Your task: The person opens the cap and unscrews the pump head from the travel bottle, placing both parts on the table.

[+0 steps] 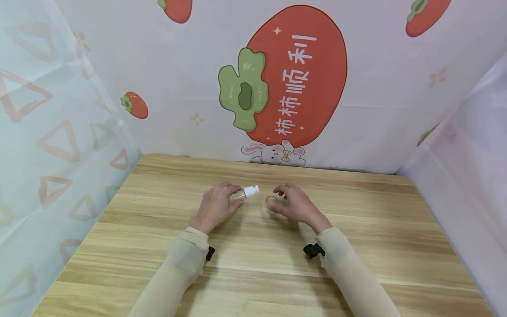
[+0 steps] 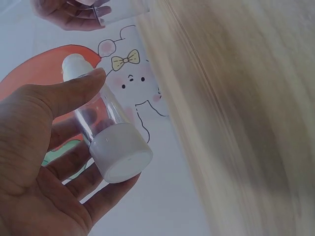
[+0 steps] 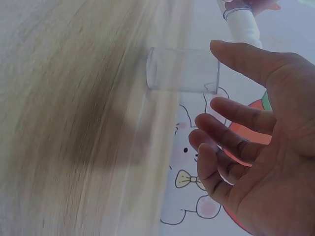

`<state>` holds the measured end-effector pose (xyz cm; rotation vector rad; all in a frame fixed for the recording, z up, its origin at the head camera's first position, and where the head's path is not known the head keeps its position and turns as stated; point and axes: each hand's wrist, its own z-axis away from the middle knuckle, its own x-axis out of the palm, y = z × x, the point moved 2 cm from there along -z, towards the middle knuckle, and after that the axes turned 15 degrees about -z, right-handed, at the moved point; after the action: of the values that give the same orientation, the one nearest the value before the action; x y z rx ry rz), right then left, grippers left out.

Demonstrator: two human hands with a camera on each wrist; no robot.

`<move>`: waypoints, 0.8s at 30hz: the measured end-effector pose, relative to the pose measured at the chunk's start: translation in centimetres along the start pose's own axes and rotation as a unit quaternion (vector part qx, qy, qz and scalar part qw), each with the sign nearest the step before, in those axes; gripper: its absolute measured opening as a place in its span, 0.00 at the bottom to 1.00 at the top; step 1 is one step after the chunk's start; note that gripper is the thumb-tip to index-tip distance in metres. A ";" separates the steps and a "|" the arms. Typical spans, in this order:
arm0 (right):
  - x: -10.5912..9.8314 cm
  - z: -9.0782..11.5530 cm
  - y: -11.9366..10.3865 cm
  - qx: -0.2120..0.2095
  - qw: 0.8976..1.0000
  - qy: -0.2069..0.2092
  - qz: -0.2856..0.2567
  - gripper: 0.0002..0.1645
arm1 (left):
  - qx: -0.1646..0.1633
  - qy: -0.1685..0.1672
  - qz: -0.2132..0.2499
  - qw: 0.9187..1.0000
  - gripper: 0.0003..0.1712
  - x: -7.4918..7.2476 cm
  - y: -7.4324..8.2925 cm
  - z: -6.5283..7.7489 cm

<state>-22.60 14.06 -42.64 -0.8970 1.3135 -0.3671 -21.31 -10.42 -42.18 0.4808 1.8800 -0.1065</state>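
A small pump bottle (image 1: 251,190) with a clear body, a white pump head and a white base (image 2: 121,153) is in my left hand (image 1: 215,204). Thumb and fingers hold it around the body, tilted with the pump head pointing right in the head view. A clear plastic cylinder (image 3: 182,70), like a bottle cap, stands upright on the table; from above only its round rim (image 1: 271,196) shows plainly. Beside it is my right hand (image 1: 296,203), fingers loosely bent and apart, the thumb tip (image 3: 219,48) close to the rim. Nothing is gripped in this hand.
The wooden table (image 1: 245,273) reaches back to a white cloth (image 1: 190,88) printed with persimmons and a rabbit. More printed cloth hangs at the left and right sides. Each wrist carries a small black camera (image 1: 314,251).
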 end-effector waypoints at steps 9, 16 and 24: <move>-1.1 0.9 0.2 -0.032 0.999 0.012 -0.016 0.33 | 0.028 0.008 -0.015 0.999 0.22 -0.1 1.2 -0.4; -1.8 1.5 0.6 -0.037 0.999 0.019 -0.020 0.32 | 0.045 0.005 -0.012 0.999 0.22 -0.1 2.3 -0.7; -2.5 2.8 0.6 -0.045 0.998 0.027 -0.043 0.33 | 0.061 0.003 -0.012 0.998 0.21 -0.1 3.6 -1.0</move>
<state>-20.79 17.16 -41.49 -1.0271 1.3524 -0.4033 -20.82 -6.88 -41.13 0.5421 1.8919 -0.2368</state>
